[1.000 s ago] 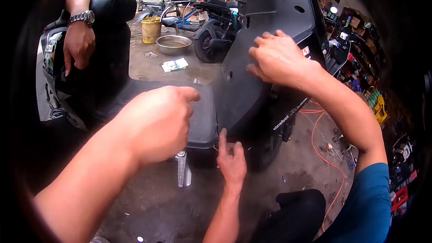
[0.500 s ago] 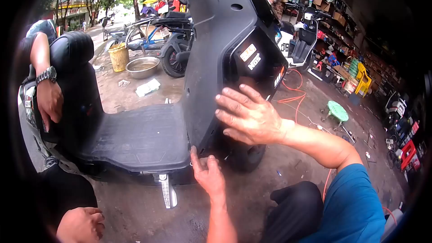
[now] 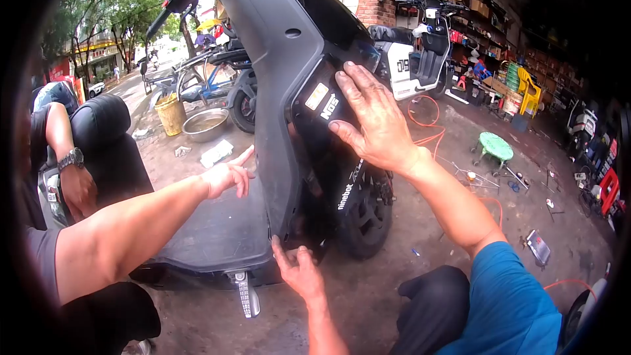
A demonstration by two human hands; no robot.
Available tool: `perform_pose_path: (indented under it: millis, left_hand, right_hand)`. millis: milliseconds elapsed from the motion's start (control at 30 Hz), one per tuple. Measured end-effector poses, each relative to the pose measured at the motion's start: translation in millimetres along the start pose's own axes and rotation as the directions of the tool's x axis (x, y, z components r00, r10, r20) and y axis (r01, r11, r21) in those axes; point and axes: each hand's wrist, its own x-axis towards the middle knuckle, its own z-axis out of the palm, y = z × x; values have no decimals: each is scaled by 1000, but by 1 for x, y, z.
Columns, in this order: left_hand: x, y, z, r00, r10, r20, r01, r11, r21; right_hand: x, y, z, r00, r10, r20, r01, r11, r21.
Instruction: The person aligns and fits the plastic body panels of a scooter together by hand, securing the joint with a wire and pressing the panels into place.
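A black scooter stands in front of me, its front body panel (image 3: 309, 158) bearing white lettering and stickers. My right hand (image 3: 374, 115) lies against the upper side of this panel, fingers stretched out. Lower down, my left hand (image 3: 302, 273) has its index finger extended to the bottom corner of the panel, beside the footboard (image 3: 204, 236); its other fingers are loosely bent and hold nothing visible. From the left, a co-worker's hand (image 3: 227, 177) points at the inner side of the panel. The co-worker's other hand (image 3: 79, 190), with a wristwatch, hangs by the seat (image 3: 102, 125).
A metal basin (image 3: 206, 125) and a yellow bucket (image 3: 169, 115) stand behind the scooter. To the right are a green stool (image 3: 495, 147), an orange hose (image 3: 434, 138), scattered tools and a white scooter (image 3: 420, 59). Loaded shelves line the back wall.
The co-worker's hand has risen from the lower left and reached across to the panel. My right hand has moved up along the panel. My left hand stays at its lower corner.
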Motion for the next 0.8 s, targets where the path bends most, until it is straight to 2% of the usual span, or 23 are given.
perform_pose_path:
  millis: [167,300,400,433,467,633,667,733,800]
  left_hand:
    - [-2,-3,-2,1000,6,6,-7,1000,30]
    - [-4,-6,-2,1000,2,5,-2,1000,9]
    - [-5,-6,2,1000,2,-7,-2,1000,-14]
    - [-5,-5,3,1000,6,-12,-6,1000,-13]
    - [-5,-4,2,1000,9,-18,-10,1000,-10]
    - [-6,7,-1,999,-49,-7,49,999,0]
    - [-6,9,0,997,-70,-16,70,998,4]
    - [-5,1,1,1000,-8,-18,9,999,31]
    - [-8,-5,-1,996,92,0,-91,993,79]
  right_hand:
    - [-8,6,0,996,88,-28,-86,995,59]
    - [13,1,-2,988,1,-156,5,999,38]
    - [8,-8,12,997,-58,-56,57,998,-24]
    - [5,-7,12,999,-28,-34,28,1000,-6]
    - [-1,-5,15,995,-16,-94,16,1000,3]
    - [-20,-5,19,993,15,-118,-15,1000,-4]
    - [-20,-1,18,979,24,-200,-27,1000,-9]
    - [-21,3,21,985,141,-95,-140,990,16]
    - [-28,4,20,986,136,-92,-137,991,-3]
